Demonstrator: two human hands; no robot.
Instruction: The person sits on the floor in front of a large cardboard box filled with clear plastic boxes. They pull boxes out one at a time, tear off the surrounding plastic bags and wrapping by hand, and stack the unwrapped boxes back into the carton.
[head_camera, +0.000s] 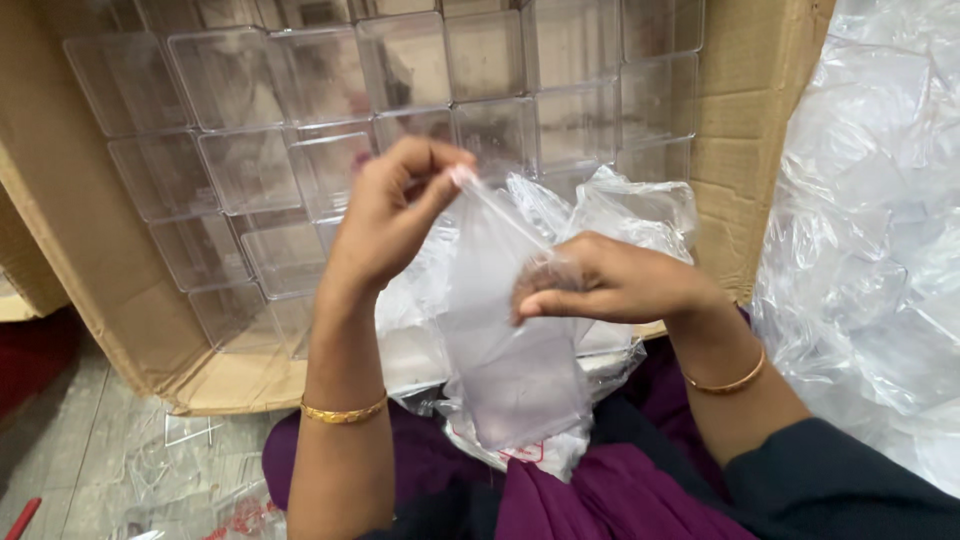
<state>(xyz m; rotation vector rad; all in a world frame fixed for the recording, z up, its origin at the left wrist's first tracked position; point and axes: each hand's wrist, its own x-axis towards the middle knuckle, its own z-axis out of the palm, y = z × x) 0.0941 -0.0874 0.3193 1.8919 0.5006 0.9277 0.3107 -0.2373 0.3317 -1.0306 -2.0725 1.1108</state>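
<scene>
A seated person's left hand (395, 215) pinches the top edge of a clear plastic bag (510, 330) while the right hand (610, 285) grips its opposite side, fingers curled on the film, apparently to spread the mouth apart. The bag, thin, glossy and see-through, hangs above the lap over a heap of similar bags (600, 215), before a cardboard carton (740, 150) stacked with clear plastic boxes (260, 80).

Packing or small workshop floor, as I read it: large cardboard carton (90, 250) on its side stacked with clear plastic boxes (250, 170), heaps of clear plastic bags (880, 200), tiled floor (90, 440).
</scene>
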